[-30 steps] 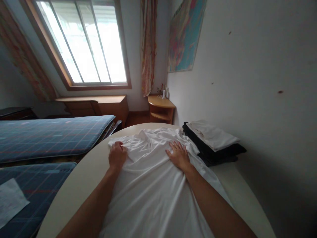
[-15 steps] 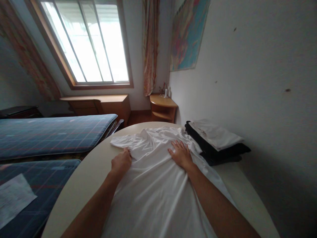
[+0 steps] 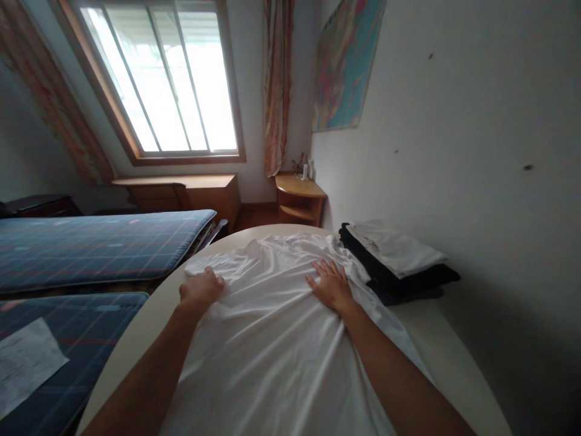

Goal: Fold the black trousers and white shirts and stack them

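Note:
A white T-shirt (image 3: 267,357) lies spread over the round table, with creases running across it and its gathered far end near the table's back edge. My left hand (image 3: 201,289) is closed on the shirt's left edge, just below the sleeve; its fingertips are partly hidden. Flat on the upper right part of the fabric rests my right hand (image 3: 332,286), its fingers spread and holding nothing. Beyond it to the right sits a stack of folded clothes, a white garment (image 3: 394,248) on top of black ones (image 3: 408,281).
The cream round table (image 3: 122,357) stands close to the wall (image 3: 476,121) on the right. Plaid mattresses (image 3: 100,248) are on the left, a sheet of paper (image 3: 29,363) on the nearer one. A small corner shelf (image 3: 299,184) and a desk (image 3: 204,181) stand behind.
My left hand has moved left, drawing the shirt's left edge and sleeve outward with it. My right hand has stayed flat in the same place.

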`<action>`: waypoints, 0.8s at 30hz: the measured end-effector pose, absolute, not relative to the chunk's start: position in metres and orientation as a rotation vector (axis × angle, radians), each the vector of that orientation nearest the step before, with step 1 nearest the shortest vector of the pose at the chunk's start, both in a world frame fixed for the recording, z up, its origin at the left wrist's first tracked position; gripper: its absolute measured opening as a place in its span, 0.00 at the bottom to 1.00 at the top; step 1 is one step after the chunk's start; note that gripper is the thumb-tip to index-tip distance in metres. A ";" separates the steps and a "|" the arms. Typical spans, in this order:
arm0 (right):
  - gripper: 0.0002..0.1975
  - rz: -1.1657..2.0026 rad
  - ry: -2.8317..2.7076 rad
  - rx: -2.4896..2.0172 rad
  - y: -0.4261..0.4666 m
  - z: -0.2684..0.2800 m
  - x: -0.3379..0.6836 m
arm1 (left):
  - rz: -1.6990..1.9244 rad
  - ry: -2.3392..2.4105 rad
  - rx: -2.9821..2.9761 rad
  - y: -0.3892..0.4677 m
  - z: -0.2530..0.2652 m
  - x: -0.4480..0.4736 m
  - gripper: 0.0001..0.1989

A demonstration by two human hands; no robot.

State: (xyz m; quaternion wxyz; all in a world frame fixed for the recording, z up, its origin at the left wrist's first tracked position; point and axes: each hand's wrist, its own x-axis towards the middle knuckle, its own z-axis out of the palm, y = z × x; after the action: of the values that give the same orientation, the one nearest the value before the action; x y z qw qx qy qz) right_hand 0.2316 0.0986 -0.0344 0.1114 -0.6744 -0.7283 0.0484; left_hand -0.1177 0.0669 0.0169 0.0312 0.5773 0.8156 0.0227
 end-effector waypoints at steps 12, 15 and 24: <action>0.32 0.146 -2.125 -1.962 0.100 -0.035 0.232 | 0.016 2.549 1.934 0.098 -0.005 -0.127 0.24; 0.33 0.163 -2.133 -1.957 0.099 -0.034 0.232 | -0.011 2.668 1.902 0.103 0.000 -0.129 0.21; 0.35 0.170 -2.139 -1.968 0.098 -0.031 0.232 | -0.021 2.480 1.982 0.137 0.007 -0.129 0.19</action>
State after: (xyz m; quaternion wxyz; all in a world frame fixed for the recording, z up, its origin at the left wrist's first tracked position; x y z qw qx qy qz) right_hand 0.2317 0.0981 -0.0307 0.1146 -0.6714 -0.7299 0.0581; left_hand -0.1288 0.1372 0.0068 -0.0168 0.6242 0.7810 -0.0066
